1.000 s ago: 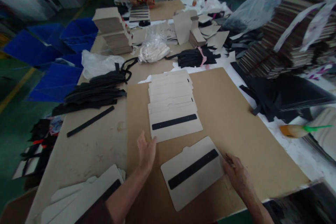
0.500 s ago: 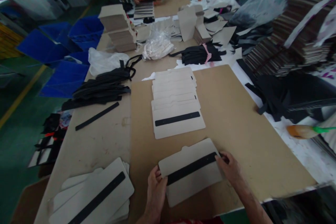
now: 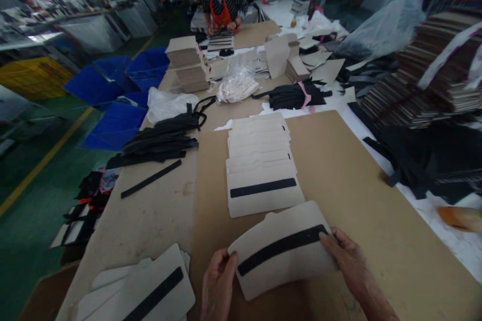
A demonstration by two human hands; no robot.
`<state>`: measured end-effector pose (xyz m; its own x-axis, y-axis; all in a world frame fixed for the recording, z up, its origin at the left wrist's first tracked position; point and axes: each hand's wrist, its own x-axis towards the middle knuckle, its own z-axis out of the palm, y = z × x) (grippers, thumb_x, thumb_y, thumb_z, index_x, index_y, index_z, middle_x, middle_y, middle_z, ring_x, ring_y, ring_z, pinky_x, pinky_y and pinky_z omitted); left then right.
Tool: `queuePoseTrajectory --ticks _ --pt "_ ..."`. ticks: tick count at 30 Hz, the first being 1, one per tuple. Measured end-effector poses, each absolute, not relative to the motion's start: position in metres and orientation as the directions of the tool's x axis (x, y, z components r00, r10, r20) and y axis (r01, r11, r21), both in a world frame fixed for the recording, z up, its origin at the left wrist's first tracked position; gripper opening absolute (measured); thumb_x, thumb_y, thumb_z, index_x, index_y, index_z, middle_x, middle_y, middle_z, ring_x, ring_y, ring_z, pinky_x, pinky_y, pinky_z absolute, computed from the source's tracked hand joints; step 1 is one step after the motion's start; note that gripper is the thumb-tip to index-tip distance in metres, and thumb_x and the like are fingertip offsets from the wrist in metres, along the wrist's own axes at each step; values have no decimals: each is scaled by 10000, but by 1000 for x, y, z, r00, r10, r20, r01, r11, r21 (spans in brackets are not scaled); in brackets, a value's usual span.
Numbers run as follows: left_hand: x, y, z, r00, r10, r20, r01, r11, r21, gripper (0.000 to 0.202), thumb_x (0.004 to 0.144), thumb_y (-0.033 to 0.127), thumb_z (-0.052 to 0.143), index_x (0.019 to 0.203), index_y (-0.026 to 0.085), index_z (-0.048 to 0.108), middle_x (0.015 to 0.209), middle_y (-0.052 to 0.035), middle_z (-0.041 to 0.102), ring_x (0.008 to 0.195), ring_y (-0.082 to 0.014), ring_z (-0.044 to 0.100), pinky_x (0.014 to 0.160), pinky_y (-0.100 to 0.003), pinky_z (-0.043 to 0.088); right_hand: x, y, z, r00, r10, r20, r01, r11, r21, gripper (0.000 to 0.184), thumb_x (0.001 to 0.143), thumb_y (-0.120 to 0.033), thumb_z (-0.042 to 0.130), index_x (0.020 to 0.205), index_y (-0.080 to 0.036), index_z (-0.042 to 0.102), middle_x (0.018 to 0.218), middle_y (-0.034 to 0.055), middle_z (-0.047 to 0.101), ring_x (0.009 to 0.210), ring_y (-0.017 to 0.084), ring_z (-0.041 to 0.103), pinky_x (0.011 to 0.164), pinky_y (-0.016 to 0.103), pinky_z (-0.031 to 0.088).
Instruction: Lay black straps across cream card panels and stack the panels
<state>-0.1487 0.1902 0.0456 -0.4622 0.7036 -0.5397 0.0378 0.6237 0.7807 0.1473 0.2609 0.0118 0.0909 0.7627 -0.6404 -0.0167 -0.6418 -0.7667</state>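
A grey cardboard panel (image 3: pixel 286 273) with rounded corners and a black strip (image 3: pixel 282 250) across it is held up between my two hands, bowed slightly. My left hand (image 3: pixel 219 281) pinches its left edge, thumb on top near the strip's end. At the right edge, my right hand (image 3: pixel 344 256) grips the panel with the thumb beside the strip's other end. Just beyond lies an overlapping row of like panels (image 3: pixel 259 165), the nearest bearing a black strip (image 3: pixel 263 187). To the left, a fanned pile of panels (image 3: pixel 173 296) carries another black strip on top.
A brown board (image 3: pixel 339 175) covers the table under my hands. Black strips (image 3: pixel 161 133) lie bundled at left, near a single loose strip (image 3: pixel 150 179). Cardboard stacks (image 3: pixel 188 62) stand farther back, and a tall stack (image 3: pixel 422 70) rises at right. A co-worker (image 3: pixel 222 5) works across the table.
The panel in my hands has gone from nearly flat to bowed, and my right hand has shifted slightly right. The view has tilted up, showing more of the room.
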Motion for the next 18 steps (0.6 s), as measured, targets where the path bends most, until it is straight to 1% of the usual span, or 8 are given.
queuePoseTrajectory --ticks 3,5,7,9,11,13,15,18 --pt "-159 231 53 -492 752 -438 94 547 832 447 753 585 635 898 165 678 783 -35 698 782 -232 643 698 -287 490 132 288 8 122 781 -613 -98 -605 -790 552 643 -607 785 962 -182 637 751 19 670 640 186 592 561 269 479" --pt "-168 259 49 -526 775 -350 155 492 857 444 760 575 630 906 158 677 786 -40 700 770 -228 649 694 -287 494 123 307 -3 124 809 -575 -88 -568 -818 559 671 -610 761 1002 -178 633 767 34 679 651 200 609 568 288 495" --pt "-177 284 37 -557 796 -238 245 431 869 446 779 572 606 915 153 676 810 -50 707 769 -224 658 691 -289 503 114 326 -17 147 855 -498 23 -506 -862 553 720 -627 692 1027 -170 633 784 49 686 655 209 617 576 305 505" --pt "-187 305 21 -555 819 -144 338 380 861 441 809 568 568 925 155 673 833 -56 711 771 -218 665 690 -290 512 106 344 -31 194 894 -404 182 -437 -881 556 745 -634 621 1033 -159 638 803 65 689 675 219 621 595 320 505" --pt "-195 322 3 -529 844 -91 406 346 846 415 830 548 545 919 163 670 831 -53 711 761 -212 666 695 -295 519 98 359 -44 245 912 -328 314 -395 -863 547 736 -615 585 1020 -152 645 827 85 687 731 243 627 639 343 499" --pt "-203 336 -14 -504 862 -59 457 324 829 366 831 508 545 900 171 670 814 -50 705 750 -213 661 717 -317 522 91 369 -55 281 915 -288 384 -383 -840 514 717 -579 571 998 -155 646 868 110 683 809 277 627 708 379 487" --pt "-210 345 -28 -483 876 -12 523 299 798 325 822 465 552 897 172 674 835 -65 699 788 -234 653 782 -372 521 85 374 -64 302 919 -254 447 -372 -813 482 724 -553 544 995 -166 640 920 128 678 869 301 620 763 408 469" --pt "-217 351 -40 -459 884 89 626 251 738 358 816 444 552 979 150 675 982 -127 680 974 -299 608 937 -489 466 82 371 -70 297 928 -224 510 -352 -785 463 770 -529 499 1043 -177 623 984 142 669 899 314 615 788 425 453"
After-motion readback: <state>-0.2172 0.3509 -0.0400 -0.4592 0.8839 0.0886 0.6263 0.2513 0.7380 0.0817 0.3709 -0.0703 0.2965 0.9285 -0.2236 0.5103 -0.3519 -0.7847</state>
